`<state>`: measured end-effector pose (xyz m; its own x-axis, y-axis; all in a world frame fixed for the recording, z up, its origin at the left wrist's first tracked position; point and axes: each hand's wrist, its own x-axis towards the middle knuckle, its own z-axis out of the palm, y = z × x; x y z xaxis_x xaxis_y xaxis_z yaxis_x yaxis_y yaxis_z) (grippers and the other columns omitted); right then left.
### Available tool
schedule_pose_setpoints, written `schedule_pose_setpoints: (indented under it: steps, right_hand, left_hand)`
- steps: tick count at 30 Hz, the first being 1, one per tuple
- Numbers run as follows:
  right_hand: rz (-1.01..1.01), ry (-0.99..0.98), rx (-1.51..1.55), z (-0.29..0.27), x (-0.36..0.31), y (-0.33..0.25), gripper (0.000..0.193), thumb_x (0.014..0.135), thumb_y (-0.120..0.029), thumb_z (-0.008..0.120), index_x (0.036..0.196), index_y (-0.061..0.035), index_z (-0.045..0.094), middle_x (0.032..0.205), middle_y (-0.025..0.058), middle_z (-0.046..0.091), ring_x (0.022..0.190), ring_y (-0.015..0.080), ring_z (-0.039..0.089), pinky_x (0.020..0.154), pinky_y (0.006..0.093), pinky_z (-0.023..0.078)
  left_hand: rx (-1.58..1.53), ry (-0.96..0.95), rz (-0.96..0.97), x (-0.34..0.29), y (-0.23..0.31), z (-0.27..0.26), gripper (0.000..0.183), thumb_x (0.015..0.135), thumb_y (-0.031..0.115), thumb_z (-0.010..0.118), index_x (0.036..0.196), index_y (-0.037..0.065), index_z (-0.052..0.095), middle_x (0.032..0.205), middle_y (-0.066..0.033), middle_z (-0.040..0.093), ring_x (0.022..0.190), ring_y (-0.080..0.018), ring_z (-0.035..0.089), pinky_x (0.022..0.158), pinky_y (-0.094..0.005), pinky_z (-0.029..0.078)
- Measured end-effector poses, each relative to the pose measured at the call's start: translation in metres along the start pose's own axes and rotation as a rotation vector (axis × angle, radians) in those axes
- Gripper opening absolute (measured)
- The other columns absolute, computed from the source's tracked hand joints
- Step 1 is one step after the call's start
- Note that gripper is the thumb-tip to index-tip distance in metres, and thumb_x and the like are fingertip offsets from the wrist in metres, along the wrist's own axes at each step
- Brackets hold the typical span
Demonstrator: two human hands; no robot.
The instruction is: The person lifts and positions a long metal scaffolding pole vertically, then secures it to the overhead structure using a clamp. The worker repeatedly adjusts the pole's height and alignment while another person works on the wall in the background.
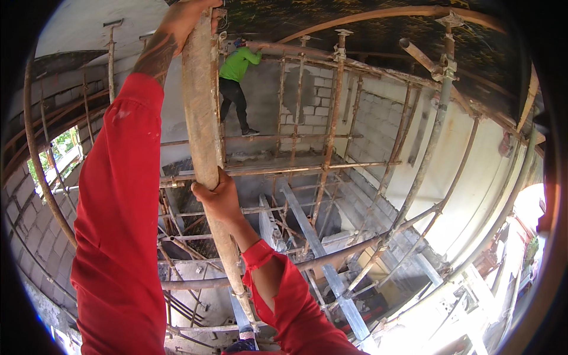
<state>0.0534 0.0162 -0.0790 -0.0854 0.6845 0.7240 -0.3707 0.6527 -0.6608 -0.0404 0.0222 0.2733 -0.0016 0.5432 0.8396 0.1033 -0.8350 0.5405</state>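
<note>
A long, worn wooden plank (200, 106) stands nearly upright in front of me, its narrower lower end leaning slightly to the right. High on it, my left hand (184, 22) is closed round the plank's upper part, with the arm stretched up. Lower down, my right hand (221, 200) wraps round its edge at about mid-length. Both arms wear red sleeves. Beside the plank's upper right edge is a thin rusty metal pipe (220, 100). Behind the plank, a horizontal scaffold pipe (266, 172) crosses at about the height of my right hand.
Rusty scaffold uprights (329, 130) and pipes surround me. A person in a green shirt (238, 64) stands on the scaffold by the far wall, arms raised. Long grey planks (322, 254) slope below on the right. Dark ceiling panels (378, 23) lie overhead. A block wall (35, 225) is at left.
</note>
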Motion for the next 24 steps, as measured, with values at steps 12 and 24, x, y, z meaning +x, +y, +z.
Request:
schedule_pose_setpoints:
  steps: [12,24]
  right_hand:
    - [0.067,-0.023,-0.044,0.001,-0.003,-0.012,0.02,0.087,-0.007,0.072,0.1,0.0028,0.061,0.079,0.0053,0.067,0.063,0.011,0.063,0.056,0.0285,0.054]
    - [0.07,-0.036,-0.007,0.002,-0.003,-0.013,0.019,0.088,-0.007,0.071,0.102,0.002,0.062,0.081,0.0051,0.066,0.064,0.0105,0.061,0.057,0.029,0.052]
  left_hand:
    - [-0.248,-0.084,-0.077,0.017,-0.002,0.002,0.019,0.089,0.022,0.073,0.084,0.004,0.068,0.069,-0.0081,0.063,0.056,-0.0217,0.061,0.052,-0.0378,0.053]
    - [-0.179,0.029,-0.017,0.002,0.009,0.007,0.018,0.086,0.018,0.073,0.081,0.003,0.066,0.067,-0.0087,0.061,0.053,-0.022,0.061,0.048,-0.0379,0.049]
